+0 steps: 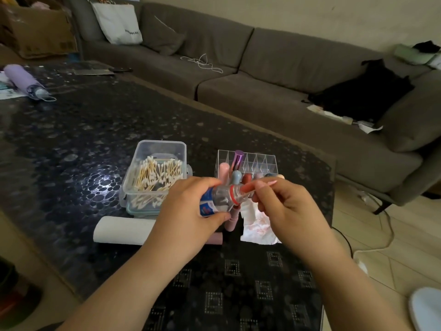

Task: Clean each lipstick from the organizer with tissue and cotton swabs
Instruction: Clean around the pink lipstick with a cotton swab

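Observation:
My left hand grips a small clear bottle with a blue label, held on its side above the table. My right hand pinches the bottle's red cap at the neck. Behind the hands stands a clear acrylic organizer with several lipsticks in it, among them a purple one and a pink one. A clear tub of cotton swabs sits to the left. A stained tissue lies under my right hand. A tissue roll lies near the front left.
A pink lipstick tube lies below the bottle, partly hidden. The dark patterned table carries a folded lilac umbrella at far left. A grey sofa runs behind. A cable lies on the floor at right.

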Demonstrator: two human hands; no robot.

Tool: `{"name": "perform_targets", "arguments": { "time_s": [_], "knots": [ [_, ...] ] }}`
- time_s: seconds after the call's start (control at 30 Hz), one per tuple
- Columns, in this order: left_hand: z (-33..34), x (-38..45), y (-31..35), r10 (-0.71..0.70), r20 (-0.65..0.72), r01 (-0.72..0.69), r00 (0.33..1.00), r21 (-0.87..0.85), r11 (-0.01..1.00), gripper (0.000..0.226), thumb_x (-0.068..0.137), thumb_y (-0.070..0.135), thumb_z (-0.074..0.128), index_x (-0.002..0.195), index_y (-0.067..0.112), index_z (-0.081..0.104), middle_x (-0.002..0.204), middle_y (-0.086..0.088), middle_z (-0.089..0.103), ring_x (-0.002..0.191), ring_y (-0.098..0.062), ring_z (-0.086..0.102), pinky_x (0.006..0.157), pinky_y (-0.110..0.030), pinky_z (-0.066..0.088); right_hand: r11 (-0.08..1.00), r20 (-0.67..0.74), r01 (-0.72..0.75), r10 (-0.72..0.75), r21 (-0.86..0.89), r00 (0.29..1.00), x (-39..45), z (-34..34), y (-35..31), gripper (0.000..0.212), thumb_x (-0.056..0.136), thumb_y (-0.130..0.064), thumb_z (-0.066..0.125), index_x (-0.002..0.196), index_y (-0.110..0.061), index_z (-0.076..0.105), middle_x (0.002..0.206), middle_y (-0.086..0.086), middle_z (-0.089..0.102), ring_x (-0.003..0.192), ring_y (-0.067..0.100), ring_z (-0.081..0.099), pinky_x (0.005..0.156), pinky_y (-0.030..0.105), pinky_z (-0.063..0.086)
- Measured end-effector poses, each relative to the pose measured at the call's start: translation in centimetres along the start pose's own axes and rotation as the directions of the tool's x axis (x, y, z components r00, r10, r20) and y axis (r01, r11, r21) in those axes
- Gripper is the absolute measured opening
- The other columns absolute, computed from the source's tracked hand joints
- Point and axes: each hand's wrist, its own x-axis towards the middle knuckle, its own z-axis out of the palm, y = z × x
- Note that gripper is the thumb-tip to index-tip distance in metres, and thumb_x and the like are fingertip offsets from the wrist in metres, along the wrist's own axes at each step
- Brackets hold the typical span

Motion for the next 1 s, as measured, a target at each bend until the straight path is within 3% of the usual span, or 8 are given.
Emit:
{"name": "perform_targets", "arguments": {
  "time_s": [0.23,0.4,0.57,0.73,0.87,1.0],
  "knots": [
    [0.6,0.1,0.0,0.007,-0.017,-0.007,1.000,0.014,1.000,0.049,0.067,0.023,0.083,0.112,0.028,0.063,0.099,0.016,0.055,0.101,-0.006,0.047,0.082,-0.012,0.036,0.996,-0.082,-0.074,0.077,0.040,0.994,0.3,0.1,0.5,0.016,0.090,-0.012,0.057,0.090,-0.026,0.065,0.074,-0.002,0.068,0.069,0.019,0.063,0.064,0.031,0.053],
    [0.5,0.1,-0.1,0.006,-0.017,-0.006,1.000,0.012,1.000,0.048,0.067,0.024,0.083,0.110,0.028,0.063,0.097,0.018,0.055,0.101,-0.006,0.048,0.083,-0.016,0.038,0.998,-0.049,-0.066,0.065,-0.013,0.997,0.2,-0.6,0.4,0.019,0.085,-0.015,0.067,0.087,-0.027,0.053,0.073,-0.006,0.070,0.065,0.003,0.066,0.062,0.017,0.053],
    [0.3,0.1,-0.1,0.011,-0.007,-0.011,1.000,0.031,0.999,0.047,0.068,0.024,0.082,0.111,0.028,0.062,0.099,0.015,0.056,0.101,-0.007,0.048,0.083,-0.019,0.038,0.995,-0.070,0.000,-0.007,-0.100,0.998,0.2,-1.4,0.3,0.014,0.078,-0.018,0.075,0.072,-0.021,0.064,0.068,-0.006,0.065,0.061,0.003,0.060,0.059,0.013,0.048],
    [0.2,0.0,-0.3,0.042,-0.015,-0.041,0.999,0.055,0.998,0.049,0.068,0.023,0.082,0.113,0.025,0.063,0.100,0.014,0.055,0.100,-0.007,0.047,0.082,-0.014,0.035,0.996,0.037,-0.018,0.022,-0.091,0.999,-0.1,-1.9,0.0,0.016,0.085,-0.012,0.068,0.081,-0.027,0.070,0.072,-0.008,0.070,0.070,0.003,0.067,0.070,0.017,0.055],
    [0.2,0.0,-0.5,0.086,-0.037,-0.081,0.996,0.115,0.990,0.051,0.067,0.022,0.083,0.114,0.022,0.064,0.098,0.015,0.051,0.100,-0.009,0.046,0.087,-0.025,0.035,0.983,0.018,0.059,-0.056,-0.176,0.998,-0.2,-1.5,-0.1,0.015,0.084,-0.009,0.069,0.087,-0.024,0.067,0.075,-0.011,0.069,0.069,-0.003,0.067,0.070,0.012,0.052],
    [0.5,0.0,-1.1,0.163,-0.061,-0.149,0.985,0.182,0.972,0.053,0.060,0.017,0.087,0.109,0.016,0.067,0.095,0.010,0.057,0.094,-0.012,0.047,0.084,-0.032,0.036,0.952,0.005,0.120,-0.124,-0.283,0.992,-0.1,-1.4,0.2,0.015,0.081,-0.010,0.073,0.080,-0.022,0.064,0.071,-0.013,0.067,0.072,-0.003,0.064,0.068,0.006,0.047]
  ]
}}
